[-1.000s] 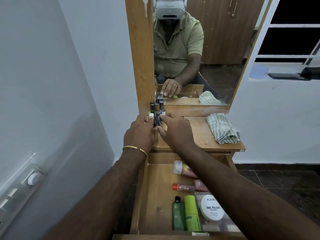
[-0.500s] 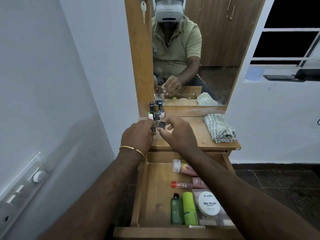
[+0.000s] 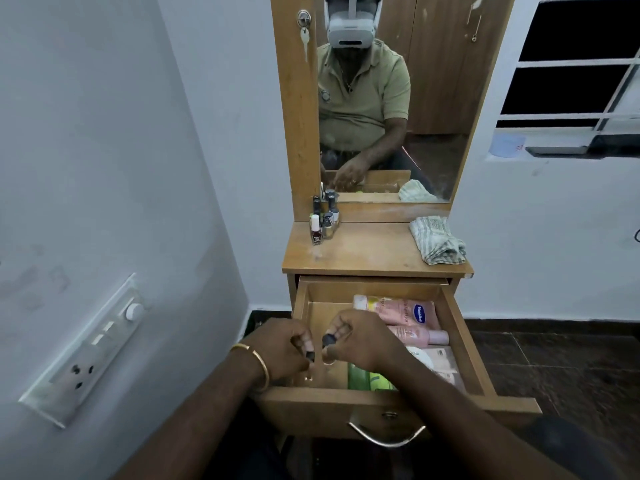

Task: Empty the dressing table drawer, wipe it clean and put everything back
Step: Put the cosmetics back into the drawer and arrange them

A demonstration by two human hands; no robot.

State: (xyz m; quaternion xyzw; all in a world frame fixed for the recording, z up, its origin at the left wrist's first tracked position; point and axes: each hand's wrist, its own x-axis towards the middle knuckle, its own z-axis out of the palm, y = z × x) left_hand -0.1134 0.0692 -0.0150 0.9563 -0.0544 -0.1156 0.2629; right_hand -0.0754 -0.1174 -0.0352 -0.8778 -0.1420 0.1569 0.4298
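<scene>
Open drawer (image 3: pixel 460 344) at six o'clock, left hand (image 3: pixel 280 351) and right hand (image 3: pixel 360 341) over its left half, each pinching a dark-capped nail polish bottle (image 3: pixel 327 341), more bottles (image 3: pixel 323 223) on tabletop (image 3: pixel 367 251) at twelve, cloth (image 3: pixel 438 240) at one.

The wooden counter (image 3: pixel 374 249) stands against a pale wall, with a mirror rising from its back edge. On its top, at the back left corner, a small cluster of nail polish bottles (image 3: pixel 323 221) stands upright, close together; the front one has a white cap and dark contents. On the right side of the top lies a crumpled striped cloth (image 3: pixel 438 240), near the right edge and well apart from the bottles. The middle of the top shows bare wood with faint dusty smears. Below the top, the drawer (image 3: pixel 460 327) is pulled out, and pink tubes (image 3: pixel 398 311) lie on its floor toward the back right.
</scene>
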